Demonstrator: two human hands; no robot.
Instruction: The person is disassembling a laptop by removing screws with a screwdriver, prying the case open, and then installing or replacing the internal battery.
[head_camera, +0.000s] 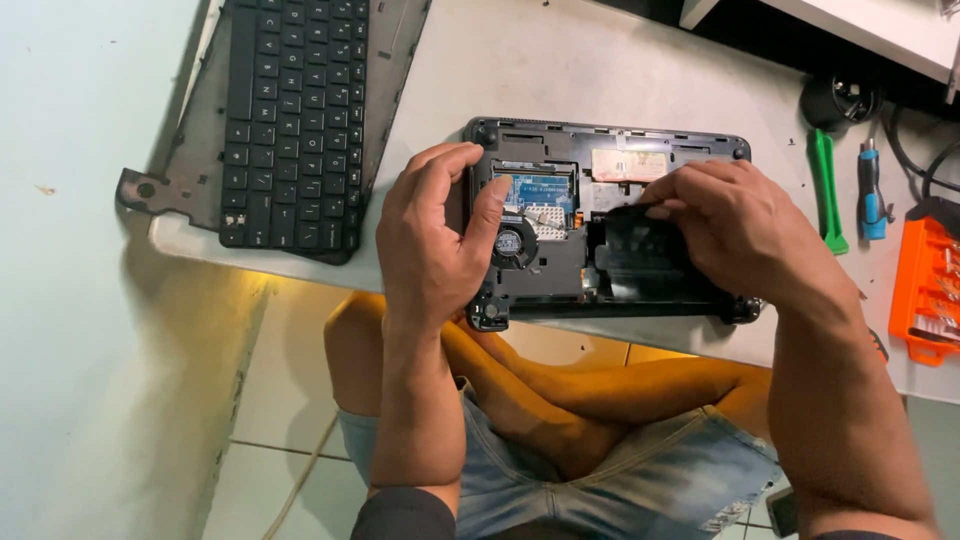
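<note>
Nearest the camera, the left hand (432, 240) grips the left edge of an opened laptop base (545, 270) at the tabletop's (560, 70) front edge, thumb by the round fan (512, 243). The right hand (735, 225) pinches a black panel (640, 262) over the base's right half. Farther off lie a keyboard panel (290, 120), a green pry tool (826, 190), a blue screwdriver (872, 190) and an orange bit case (928, 290).

Keyboard panel (290, 120), green pry tool (827, 190), orange bit case (925, 290)

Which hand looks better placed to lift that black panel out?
Probably the right hand: its fingertips already rest on the black panel. The left hand grips the laptop base near the fan.
</note>
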